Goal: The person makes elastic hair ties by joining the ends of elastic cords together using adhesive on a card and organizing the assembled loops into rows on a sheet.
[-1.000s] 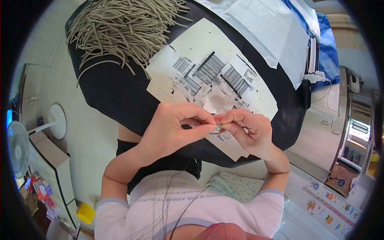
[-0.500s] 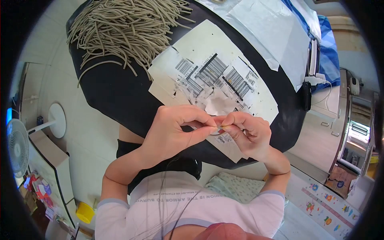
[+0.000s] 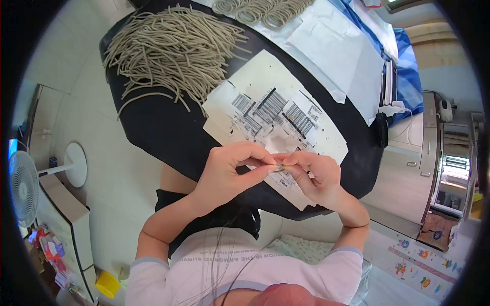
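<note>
My left hand (image 3: 232, 171) and my right hand (image 3: 316, 176) meet fingertip to fingertip over the lower edge of a pale card sheet (image 3: 265, 66). Both are pinched on a small light-coloured piece (image 3: 279, 167), mostly hidden by the fingers and too small to name. Printed barcode labels (image 3: 271, 105) cover the middle of the sheet, and a whitish patch (image 3: 278, 144) lies just above the fingertips. Up and to the left, a large heap of beige cords (image 3: 168, 51) rests on the black table (image 3: 163, 127).
Coiled beige rings (image 3: 278, 15) lie at the table's far side. Beside them is white plastic sheeting (image 3: 326, 51). A black object (image 3: 382, 130) sits at the right edge. A white fan (image 3: 24, 188) and a yellow bin (image 3: 107, 283) stand at the left.
The view has shifted, so the table and cords sit lower in it and the coiled rings now show at the top. Both hands keep their fingertips together over the sheet.
</note>
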Tool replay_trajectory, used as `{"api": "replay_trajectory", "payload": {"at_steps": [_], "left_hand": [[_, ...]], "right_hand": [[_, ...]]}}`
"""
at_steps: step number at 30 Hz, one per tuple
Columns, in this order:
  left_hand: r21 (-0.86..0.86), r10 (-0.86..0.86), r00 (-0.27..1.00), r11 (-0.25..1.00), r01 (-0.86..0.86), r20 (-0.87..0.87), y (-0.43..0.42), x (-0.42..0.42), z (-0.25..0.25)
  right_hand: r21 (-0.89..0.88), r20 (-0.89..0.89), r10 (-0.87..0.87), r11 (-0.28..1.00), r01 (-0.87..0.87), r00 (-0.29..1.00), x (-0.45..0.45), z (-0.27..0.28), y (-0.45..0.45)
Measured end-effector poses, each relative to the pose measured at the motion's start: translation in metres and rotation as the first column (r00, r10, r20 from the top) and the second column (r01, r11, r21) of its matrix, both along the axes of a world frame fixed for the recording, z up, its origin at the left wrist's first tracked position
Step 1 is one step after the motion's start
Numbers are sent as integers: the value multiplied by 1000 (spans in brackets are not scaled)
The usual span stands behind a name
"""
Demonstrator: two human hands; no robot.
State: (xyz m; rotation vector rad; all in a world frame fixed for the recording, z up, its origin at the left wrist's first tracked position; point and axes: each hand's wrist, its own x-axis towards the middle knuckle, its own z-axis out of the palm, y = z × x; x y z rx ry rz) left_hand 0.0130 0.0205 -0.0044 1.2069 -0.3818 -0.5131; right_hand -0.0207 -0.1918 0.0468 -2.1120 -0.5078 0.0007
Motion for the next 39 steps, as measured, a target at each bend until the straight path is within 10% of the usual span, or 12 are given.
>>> {"api": "replay_trajectory", "payload": {"at_steps": [4,14,20,25,28,39], "left_hand": [[-81,17,999,997,-13,48,4,1,7],[-342,-41,996,940,13,-73,15,8,1],[-328,1,975,942,-75,-222,22,18,5],[1,520,828,847,-532,208,57,53,14],[161,523,647,696,-700,554,83,70,10],[388,232,573,536,-750,786,97,75,4]], "right_hand": [[-58,58,-33,998,36,998,9,25,7],[403,-614,221,913,60,758,36,22,19],[372,-710,200,921,118,675,58,33,28],[125,-306,-305,926,355,902,135,29,13],[29,-76,-432,900,435,899,196,3,-11],[-195,74,-533,821,537,843,273,-36,-45]]}}
